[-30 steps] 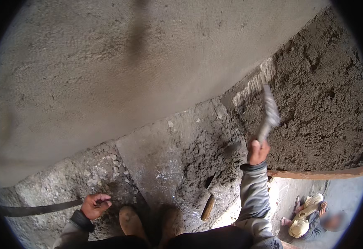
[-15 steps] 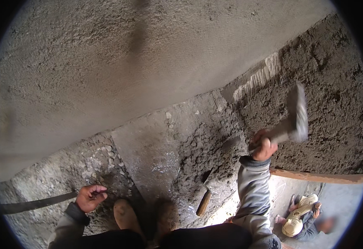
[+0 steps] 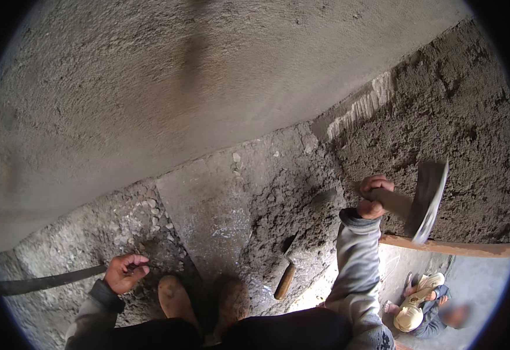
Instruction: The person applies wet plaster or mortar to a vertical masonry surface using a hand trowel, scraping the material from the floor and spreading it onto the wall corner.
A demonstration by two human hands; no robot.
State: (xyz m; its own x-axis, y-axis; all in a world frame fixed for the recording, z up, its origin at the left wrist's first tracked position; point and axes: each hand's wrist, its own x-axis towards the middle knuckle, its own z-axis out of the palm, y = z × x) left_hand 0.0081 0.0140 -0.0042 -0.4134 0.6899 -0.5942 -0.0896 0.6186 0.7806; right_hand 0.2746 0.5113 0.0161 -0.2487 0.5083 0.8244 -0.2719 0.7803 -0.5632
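Observation:
My right hand (image 3: 374, 197) is wrapped round the handle of a short-handled hoe-like tool (image 3: 429, 201) with a broad metal blade set across its end. The blade is over the rough wet mortar (image 3: 441, 122) at the right, its lower end near a reddish-brown edge strip. At the lower left, my left hand (image 3: 126, 273) hangs half-curled, thumb and fingers apart, with nothing visible in it. Beside it a long dark strip (image 3: 50, 283) runs to the left edge; whether the hand touches it I cannot tell. A trowel (image 3: 286, 281) with a wooden handle lies on the mortar between my hands.
A grey plastered wall (image 3: 150, 99) slopes across the top. My shoes (image 3: 176, 297) stand on the gritty floor near a flat grey slab (image 3: 202, 204). The reddish-brown edge (image 3: 447, 246) borders the mortar; below it sits another person (image 3: 421, 306) at the lower right.
The blade in my right hand has swung down toward the reddish-brown edge. My left hand has stayed nearly in place.

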